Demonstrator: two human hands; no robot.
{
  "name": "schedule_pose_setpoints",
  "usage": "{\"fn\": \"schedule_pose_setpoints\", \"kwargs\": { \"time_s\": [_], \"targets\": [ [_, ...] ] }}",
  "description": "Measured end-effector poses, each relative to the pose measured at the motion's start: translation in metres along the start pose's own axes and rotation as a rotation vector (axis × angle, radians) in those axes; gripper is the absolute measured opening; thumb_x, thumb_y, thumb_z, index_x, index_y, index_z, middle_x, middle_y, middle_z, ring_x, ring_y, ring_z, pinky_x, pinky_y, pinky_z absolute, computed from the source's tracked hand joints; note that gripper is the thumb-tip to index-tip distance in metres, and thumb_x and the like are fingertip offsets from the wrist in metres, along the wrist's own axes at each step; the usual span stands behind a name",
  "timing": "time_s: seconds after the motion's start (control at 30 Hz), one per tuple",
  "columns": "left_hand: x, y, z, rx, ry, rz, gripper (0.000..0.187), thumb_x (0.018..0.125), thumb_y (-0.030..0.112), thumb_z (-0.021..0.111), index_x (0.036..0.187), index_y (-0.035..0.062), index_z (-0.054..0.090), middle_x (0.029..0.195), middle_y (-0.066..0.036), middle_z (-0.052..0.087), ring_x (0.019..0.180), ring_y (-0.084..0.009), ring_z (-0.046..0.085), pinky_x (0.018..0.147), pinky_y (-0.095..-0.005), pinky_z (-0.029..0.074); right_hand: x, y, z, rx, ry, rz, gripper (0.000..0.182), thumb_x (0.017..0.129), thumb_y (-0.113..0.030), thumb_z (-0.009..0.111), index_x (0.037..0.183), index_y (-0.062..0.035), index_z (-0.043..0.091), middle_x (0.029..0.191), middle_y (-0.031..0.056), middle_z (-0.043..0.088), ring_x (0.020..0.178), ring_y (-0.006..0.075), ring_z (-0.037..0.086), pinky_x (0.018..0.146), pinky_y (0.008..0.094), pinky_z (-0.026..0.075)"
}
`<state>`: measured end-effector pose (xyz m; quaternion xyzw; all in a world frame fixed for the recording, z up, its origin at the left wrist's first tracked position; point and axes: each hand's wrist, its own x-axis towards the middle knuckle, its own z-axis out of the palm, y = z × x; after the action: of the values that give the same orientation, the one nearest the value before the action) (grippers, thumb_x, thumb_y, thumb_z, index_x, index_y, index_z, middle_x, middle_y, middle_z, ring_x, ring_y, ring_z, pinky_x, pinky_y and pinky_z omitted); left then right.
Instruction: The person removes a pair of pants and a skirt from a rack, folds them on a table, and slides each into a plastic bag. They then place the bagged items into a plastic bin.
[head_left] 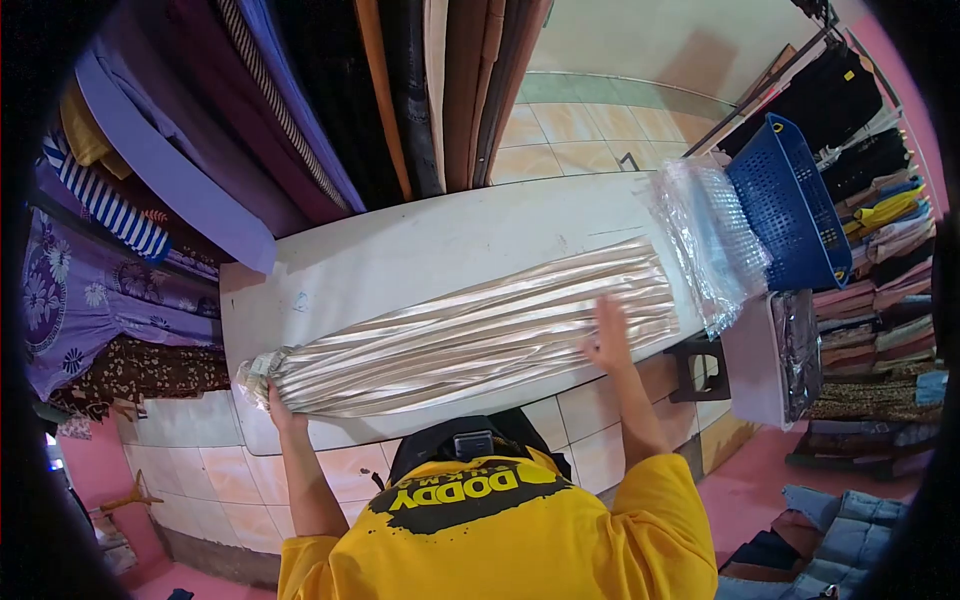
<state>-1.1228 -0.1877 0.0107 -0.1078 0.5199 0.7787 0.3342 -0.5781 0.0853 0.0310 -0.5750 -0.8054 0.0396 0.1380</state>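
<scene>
A cream satin pleated skirt (470,330) lies lengthwise across the white table, its gathered waistband (262,372) at the left and its wide hem toward the right. My left hand (285,410) grips the near edge by the waistband, with the fingers partly hidden by the cloth. Over the lower part of the pleats, near the hem, my right hand (610,340) is stretched out and holds nothing; its fingers are slightly blurred.
Clear plastic packaging (710,240) lies at the table's (400,235) right end, beside a blue perforated basket (785,200). Hanging garments (300,100) crowd the far left. A dark stool (697,370) stands under the near right edge. Folded clothes (870,290) are stacked at right.
</scene>
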Motion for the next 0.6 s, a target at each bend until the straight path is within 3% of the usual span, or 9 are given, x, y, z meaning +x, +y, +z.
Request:
{"fn": "schedule_pose_setpoints", "kwargs": {
  "time_s": [0.07,0.1,0.13,0.2,0.23,0.33,0.4,0.47,0.6],
  "targets": [
    [-0.012,-0.002,-0.001,0.122,0.067,0.139,0.039,0.085,0.024,0.054,0.116,0.0015,0.047,0.112,-0.011,0.053,0.101,-0.025,0.054,0.085,-0.038,0.046,-0.007,-0.017,-0.019,0.067,-0.363,-0.433,0.075,0.076,-0.041,0.053,0.136,-0.0081,0.022,0.14,0.0182,0.019,0.13,0.0356,0.016,0.104,0.0489,0.011],
    [-0.008,0.0,-0.008,0.133,0.089,0.148,0.049,0.078,0.022,0.065,0.117,-0.0005,0.046,0.11,-0.012,0.055,0.098,-0.0245,0.055,0.084,-0.0355,0.046,-0.008,-0.018,-0.021,0.1,-0.318,-0.417,0.073,0.072,-0.03,0.056,0.134,-0.0075,0.025,0.139,0.017,0.023,0.129,0.0338,0.019,0.105,0.0454,0.015],
    [-0.004,0.001,-0.012,0.132,0.084,0.139,0.049,0.078,0.022,0.065,0.117,-0.0005,0.046,0.11,-0.012,0.055,0.098,-0.0245,0.055,0.084,-0.0355,0.046,-0.007,-0.013,-0.024,0.093,-0.32,-0.411,0.073,0.072,-0.03,0.056,0.134,-0.0075,0.025,0.139,0.017,0.023,0.129,0.0338,0.019,0.105,0.0454,0.015],
    [0.008,0.001,-0.019,0.177,0.135,0.14,0.039,0.083,0.02,0.058,0.116,0.0008,0.048,0.109,-0.01,0.055,0.096,-0.0224,0.056,0.08,-0.0357,0.048,0.002,0.0,-0.025,0.051,-0.376,-0.397,0.073,0.067,-0.014,0.057,0.133,-0.0113,0.028,0.137,0.0118,0.029,0.128,0.0299,0.024,0.104,0.042,0.023],
    [0.014,-0.002,-0.023,0.158,0.108,0.136,0.041,0.083,0.021,0.058,0.117,0.0014,0.047,0.11,-0.011,0.055,0.097,-0.0237,0.056,0.08,-0.0364,0.048,0.005,0.008,-0.018,-0.093,-0.284,-0.47,0.066,0.068,-0.001,0.05,0.131,-0.0093,0.032,0.134,0.0107,0.033,0.125,0.0286,0.029,0.102,0.0391,0.029],
    [0.01,-0.002,-0.023,0.058,-0.034,0.075,0.042,0.084,0.022,0.057,0.118,0.0013,0.045,0.11,-0.012,0.055,0.097,-0.0254,0.056,0.081,-0.0373,0.048,0.015,0.044,-0.009,-0.105,-0.149,-0.536,0.061,0.071,0.004,0.045,0.129,-0.0068,0.033,0.133,0.0118,0.035,0.124,0.0292,0.032,0.102,0.0397,0.029],
    [0.02,-0.014,-0.038,0.049,-0.042,0.058,0.043,0.086,0.027,0.053,0.119,0.0027,0.044,0.113,-0.013,0.053,0.101,-0.0277,0.054,0.086,-0.0397,0.046,0.015,0.05,-0.007,-0.125,-0.079,-0.482,0.058,0.072,0.005,0.042,0.129,-0.0052,0.034,0.132,0.0131,0.036,0.123,0.0291,0.034,0.102,0.0384,0.03],
    [0.027,-0.02,-0.046,-0.06,-0.014,-0.084,0.044,0.087,0.034,0.049,0.12,0.0053,0.043,0.117,-0.012,0.05,0.106,-0.0283,0.05,0.089,-0.0419,0.043,0.009,0.058,0.007,-0.075,-0.216,-0.414,0.058,0.073,-0.004,0.047,0.13,-0.0057,0.033,0.135,0.0145,0.031,0.126,0.0295,0.029,0.104,0.0427,0.025],
    [0.01,-0.016,-0.035,-0.115,-0.063,-0.112,0.046,0.087,0.039,0.047,0.121,0.0073,0.043,0.121,-0.01,0.048,0.111,-0.0264,0.046,0.095,-0.0424,0.037,-0.009,-0.005,-0.022,-0.195,-0.267,-0.204,0.065,0.073,-0.019,0.054,0.132,-0.0065,0.029,0.138,0.0157,0.026,0.129,0.0306,0.021,0.105,0.0476,0.017]
  ]
}}
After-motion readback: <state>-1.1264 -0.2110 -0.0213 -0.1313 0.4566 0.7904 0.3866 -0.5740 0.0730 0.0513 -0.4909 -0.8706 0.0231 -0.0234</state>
